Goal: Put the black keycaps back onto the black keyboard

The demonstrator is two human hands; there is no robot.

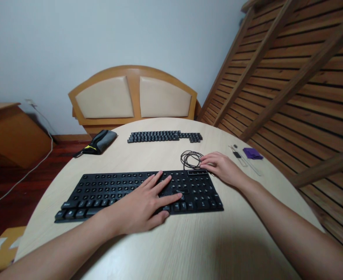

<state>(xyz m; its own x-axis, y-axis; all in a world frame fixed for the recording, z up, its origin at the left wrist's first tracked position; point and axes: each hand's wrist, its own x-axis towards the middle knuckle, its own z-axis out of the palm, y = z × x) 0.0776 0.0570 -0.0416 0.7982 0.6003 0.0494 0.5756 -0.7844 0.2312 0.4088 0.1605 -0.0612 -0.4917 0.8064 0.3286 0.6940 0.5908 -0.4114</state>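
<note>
A black keyboard (pixel 107 190) lies on the round table, with keycaps in place along its lower rows and bare switches over most of the upper rows. My left hand (pixel 142 204) rests on it palm down, fingers spread across the right-middle part. Behind the keyboard's upper right corner lies its coiled black cable (pixel 190 158). There my right hand (pixel 216 167) has its fingers bent together at the coil's right side, pinching the cable. Farther back, loose black keycaps (pixel 156 136) stand in rows matching a keyboard's layout.
A grey and black folded pouch (pixel 101 143) lies at the table's back left. To the right are a purple cloth (pixel 252 153) and a wire keycap puller (pixel 237 154), beside a thin pale stick. A wooden slatted frame (pixel 299 77) leans along the right side.
</note>
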